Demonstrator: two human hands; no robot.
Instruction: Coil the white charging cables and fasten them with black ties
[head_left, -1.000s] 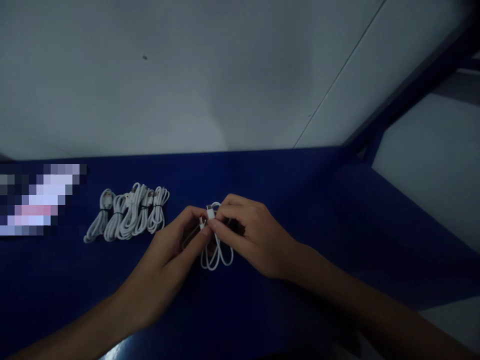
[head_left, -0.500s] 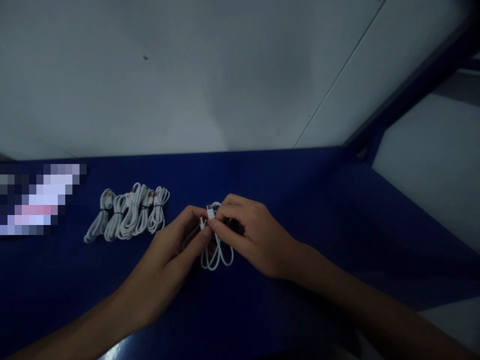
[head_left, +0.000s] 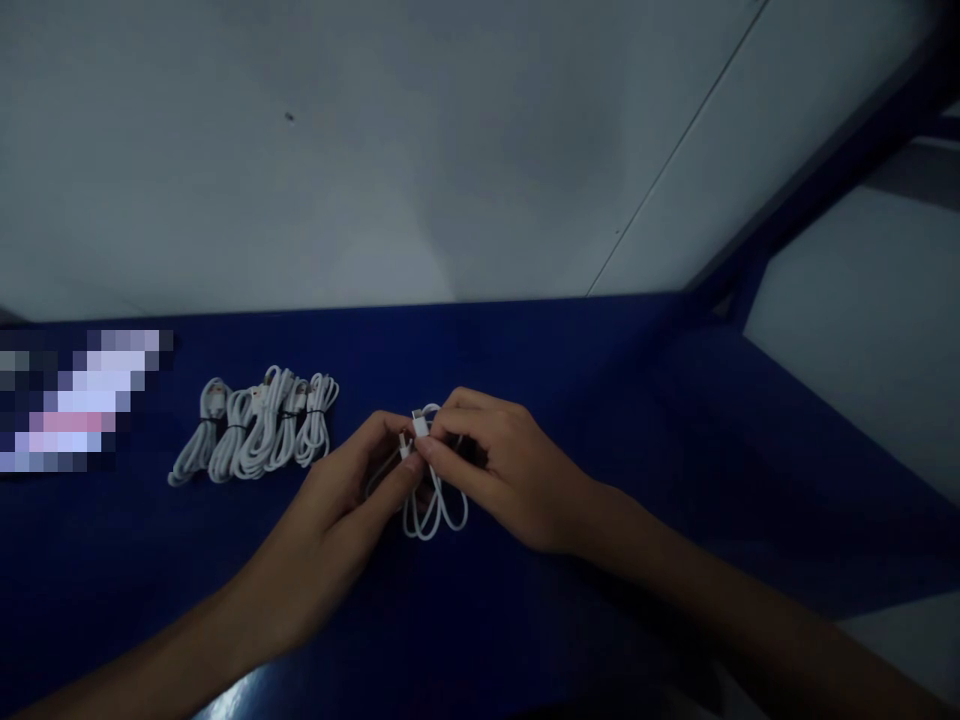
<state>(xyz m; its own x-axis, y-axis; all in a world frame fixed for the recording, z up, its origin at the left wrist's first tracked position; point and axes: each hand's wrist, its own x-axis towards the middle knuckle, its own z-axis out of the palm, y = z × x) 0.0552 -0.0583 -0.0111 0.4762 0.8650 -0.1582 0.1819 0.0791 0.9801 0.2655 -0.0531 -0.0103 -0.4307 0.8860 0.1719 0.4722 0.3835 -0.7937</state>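
Note:
A white USB cable (head_left: 427,522), looped into a loose coil, is held between my two hands over the blue table. My left hand (head_left: 352,490) is closed on the cable, its thumb pressed near the smaller plug. My right hand (head_left: 502,465) pinches the cable by the wider white plug with a metal end, right beside the left thumb. Loops hang down below the fingertips. Parts of the coil are hidden behind the fingers of both hands.
To the left lie several coiled white cables (head_left: 262,430) side by side, some bound with dark ties. A blurred-out flat object (head_left: 82,400) is at the far left. The blue tabletop (head_left: 480,620) meets a pale wall (head_left: 360,160) behind; a blue frame (head_left: 795,220) stands right.
The two plugs have tilted or shifted very slightly in my fingers. Otherwise both hands keep their hold and place.

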